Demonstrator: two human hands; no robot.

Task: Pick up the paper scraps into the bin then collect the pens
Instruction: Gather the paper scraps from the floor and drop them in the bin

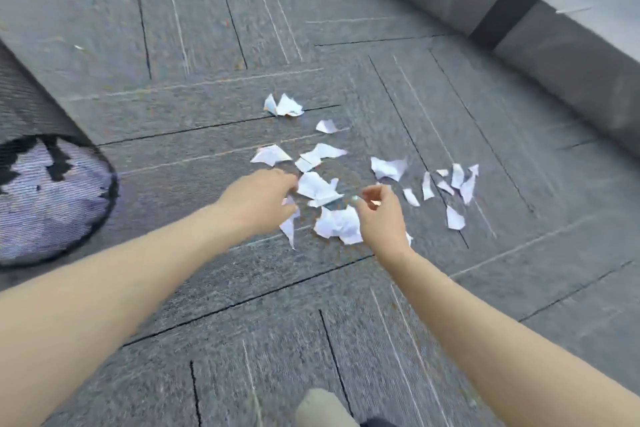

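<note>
Nearby, mesh bin point(52, 184) beside scraps point(317, 187).

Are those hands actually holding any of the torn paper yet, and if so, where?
It cannot be told for sure. The left hand curls over a paper scrap, its grip blurred. The right hand shows nothing between its curled fingers.

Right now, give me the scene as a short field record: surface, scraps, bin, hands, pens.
surface: grey carpet tiles
scraps: torn white paper scraps scattered on the carpet, most still loose
bin: black mesh bin at the left, lying on its side, mouth toward the scraps
left hand: left hand at the pile, fingers curled onto scraps
right hand: right hand over the crumpled piece, fingers curled, grip unclear through blur
pens: none in view
</note>
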